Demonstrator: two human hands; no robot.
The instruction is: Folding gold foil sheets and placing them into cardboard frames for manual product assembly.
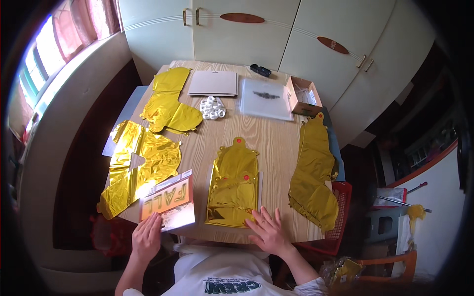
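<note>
Gold folded foil (pixel 233 197) lies at the table's (pixel 279 163) near edge, its lower right corner touched by the right hand (pixel 269 233), fingers spread and gripping nothing; the left hand (pixel 147 237) pinches a printed card (pixel 173 200) by its near corner. Light, flat fingertips should keep those slippery layers even, and a grip at the margin should spare the card a crease. Farther out, the left foil sheet (pixel 159 155) and right foil sheet (pixel 313 172) are best kept well apart from the folded one

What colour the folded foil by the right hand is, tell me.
Shiny gold with red spots: the folded foil shows best in the head view.
</note>
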